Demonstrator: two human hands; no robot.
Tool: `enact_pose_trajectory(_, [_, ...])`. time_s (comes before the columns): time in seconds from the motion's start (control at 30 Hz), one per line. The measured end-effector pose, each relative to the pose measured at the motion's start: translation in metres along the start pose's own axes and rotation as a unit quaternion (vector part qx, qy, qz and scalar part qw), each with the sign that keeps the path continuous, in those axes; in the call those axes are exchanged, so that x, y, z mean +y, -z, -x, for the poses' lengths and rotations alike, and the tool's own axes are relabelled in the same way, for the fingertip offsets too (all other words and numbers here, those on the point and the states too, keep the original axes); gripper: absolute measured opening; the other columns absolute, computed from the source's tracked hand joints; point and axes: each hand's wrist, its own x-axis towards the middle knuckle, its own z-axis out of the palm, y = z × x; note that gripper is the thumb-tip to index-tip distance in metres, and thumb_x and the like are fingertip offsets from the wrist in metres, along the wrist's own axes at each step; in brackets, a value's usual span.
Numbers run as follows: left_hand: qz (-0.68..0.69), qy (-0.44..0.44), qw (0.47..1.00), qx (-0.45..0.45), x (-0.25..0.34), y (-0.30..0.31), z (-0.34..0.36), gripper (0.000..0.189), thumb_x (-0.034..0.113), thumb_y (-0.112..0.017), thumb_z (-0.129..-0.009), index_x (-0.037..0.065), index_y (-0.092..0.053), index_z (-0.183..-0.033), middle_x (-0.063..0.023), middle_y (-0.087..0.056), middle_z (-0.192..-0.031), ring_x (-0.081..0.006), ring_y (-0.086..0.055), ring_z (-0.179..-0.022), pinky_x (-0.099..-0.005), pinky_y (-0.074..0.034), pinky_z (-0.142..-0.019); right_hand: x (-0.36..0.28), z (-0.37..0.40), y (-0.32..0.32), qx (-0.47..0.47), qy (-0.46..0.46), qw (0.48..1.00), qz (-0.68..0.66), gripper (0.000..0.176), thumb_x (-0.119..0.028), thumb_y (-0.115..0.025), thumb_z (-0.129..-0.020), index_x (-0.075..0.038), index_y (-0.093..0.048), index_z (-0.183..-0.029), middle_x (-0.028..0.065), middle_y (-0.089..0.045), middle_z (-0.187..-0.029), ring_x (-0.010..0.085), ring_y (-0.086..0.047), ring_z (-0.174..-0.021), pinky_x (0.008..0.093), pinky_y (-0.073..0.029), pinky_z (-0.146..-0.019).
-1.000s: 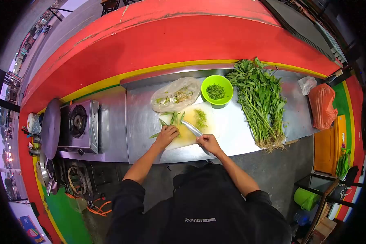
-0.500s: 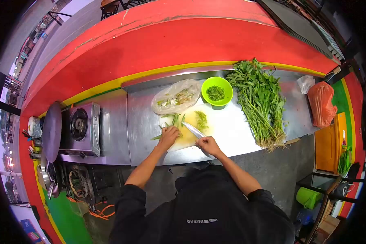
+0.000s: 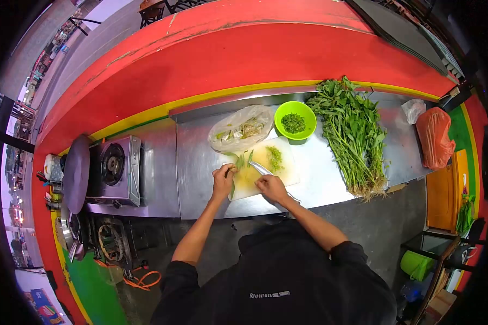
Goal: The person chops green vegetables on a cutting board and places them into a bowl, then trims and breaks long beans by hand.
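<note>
My left hand is closed in a pinch over the left edge of the white cutting board, holding a long green leaf that looks like scallion. Several more green pieces lie beside it on the board. A knife is gripped in my right hand, its blade pointing up and left toward those pieces. Finely chopped greens form a small heap on the board, right of the blade.
Behind the board are a clear plastic bag of greens and a lime-green bowl of chopped herbs. To the right lies a large leafy bunch with roots, then a red plastic bag. A gas stove is on the left.
My left hand has lifted slightly from the pieces and now pinches a leaf. My right hand and the knife have shifted a little. The whole view has moved slightly to the right.
</note>
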Motion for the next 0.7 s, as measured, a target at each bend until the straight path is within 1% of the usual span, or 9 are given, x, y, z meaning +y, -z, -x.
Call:
enact_pose_trajectory(0.03, [-0.001,-0.001,1.0,0.0,-0.002,-0.001,0.0,0.012,0.008,-0.064,-0.094,0.003,-0.069,-0.103,-0.0092,-0.075,-0.092,-0.0214,-0.07,-0.079,-0.0352,-0.047,-0.084,-0.013,-0.004,0.002,-0.014,0.004,1.0,0.027,0.033,-0.033,-0.073,-0.089,0.0,-0.075,-0.092,0.0213,-0.071,-0.082,0.0403,-0.07,-0.08,0.0474,-0.056,-0.073])
enact_pose_trajectory(0.07, [0.021,-0.001,1.0,0.013,-0.004,-0.002,0.0,0.012,0.007,-0.064,-0.094,0.001,-0.07,-0.103,-0.0101,-0.075,-0.091,-0.0195,-0.07,-0.078,-0.0335,-0.05,-0.08,-0.023,-0.009,-0.002,-0.012,0.005,1.0,0.026,0.033,-0.033,-0.073,-0.089,0.0,-0.075,-0.092,0.0213,-0.071,-0.082,0.0403,-0.07,-0.08,0.0474,-0.056,-0.073])
enact_pose_trajectory(0.1, [0.042,-0.002,0.999,0.026,-0.005,-0.002,0.0,0.013,0.006,-0.063,-0.095,-0.001,-0.07,-0.103,-0.0109,-0.075,-0.089,-0.0175,-0.07,-0.078,-0.0318,-0.053,-0.076,-0.027,-0.014,-0.009,0.005,0.025,0.994,0.105,0.033,-0.034,-0.075,-0.087,-0.001,-0.075,-0.092,0.02,-0.072,-0.085,0.0371,-0.071,-0.079,0.0462,-0.056,-0.073])
enact_pose_trajectory(0.13, [0.041,-0.004,0.999,0.027,0.004,0.0,0.0,0.013,0.006,-0.063,-0.095,-0.001,-0.07,-0.103,-0.0109,-0.075,-0.089,-0.0175,-0.07,-0.078,-0.0318,-0.053,-0.076,-0.029,-0.019,-0.018,0.023,0.045,0.982,0.183,0.033,-0.034,-0.076,-0.086,-0.001,-0.075,-0.091,0.0187,-0.072,-0.089,0.034,-0.072,-0.078,0.0449,-0.056,-0.072])
enact_pose_trajectory(0.2, [0.058,0.047,0.997,0.02,0.016,0.003,0.004,0.015,0.008,-0.061,-0.1,-0.004,-0.07,-0.103,-0.0043,-0.072,-0.092,-0.01,-0.064,-0.086,-0.0266,-0.051,-0.081,-0.03,-0.028,-0.034,0.038,0.044,0.979,0.194,0.037,-0.037,-0.076,-0.085,-0.001,-0.073,-0.09,0.0199,-0.071,-0.093,0.0358,-0.072,-0.082,0.0458,-0.057,-0.074])
enact_pose_trajectory(0.27, [0.074,0.057,0.995,0.025,0.015,0.002,0.005,0.016,0.009,-0.063,-0.1,-0.003,-0.07,-0.106,-0.0035,-0.072,-0.093,-0.0097,-0.064,-0.088,-0.0264,-0.051,-0.082,-0.026,-0.035,-0.048,0.047,0.04,0.963,0.264,0.038,-0.037,-0.077,-0.084,0.001,-0.072,-0.089,0.0212,-0.071,-0.094,0.0374,-0.071,-0.082,0.0461,-0.057,-0.074])
enact_pose_trajectory(0.5, [0.082,0.076,0.991,0.075,0.01,-0.002,0.011,0.023,0.018,-0.066,-0.101,-0.003,-0.072,-0.109,-0.0023,-0.072,-0.092,-0.008,-0.062,-0.086,-0.0251,-0.05,-0.079,-0.018,-0.048,-0.064,0.049,0.035,0.962,0.265,0.02,-0.02,-0.066,-0.088,-0.002,-0.072,-0.083,0.0195,-0.071,-0.09,0.0355,-0.073,-0.077,0.0461,-0.059,-0.066])
enact_pose_trajectory(0.57, [0.081,0.115,0.987,0.077,0.015,0.0,0.011,0.026,0.02,-0.068,-0.1,-0.003,-0.073,-0.113,-0.0024,-0.072,-0.092,-0.0071,-0.061,-0.085,-0.0248,-0.05,-0.078,-0.019,-0.048,-0.063,0.055,0.042,0.96,0.272,0.018,-0.017,-0.064,-0.088,-0.001,-0.072,-0.082,0.0196,-0.071,-0.089,0.0354,-0.073,-0.076,0.0458,-0.059,-0.065])
enact_pose_trajectory(0.7, [0.098,0.106,0.987,0.076,0.012,-0.001,0.009,0.029,0.022,-0.069,-0.101,-0.002,-0.073,-0.116,-0.0027,-0.073,-0.093,-0.0064,-0.061,-0.084,-0.0245,-0.049,-0.077,-0.02,-0.051,-0.065,0.037,0.028,0.952,0.301,0.016,-0.011,-0.061,-0.087,-0.001,-0.072,-0.083,0.02,-0.071,-0.087,0.0354,-0.074,-0.075,0.0461,-0.059,-0.063])
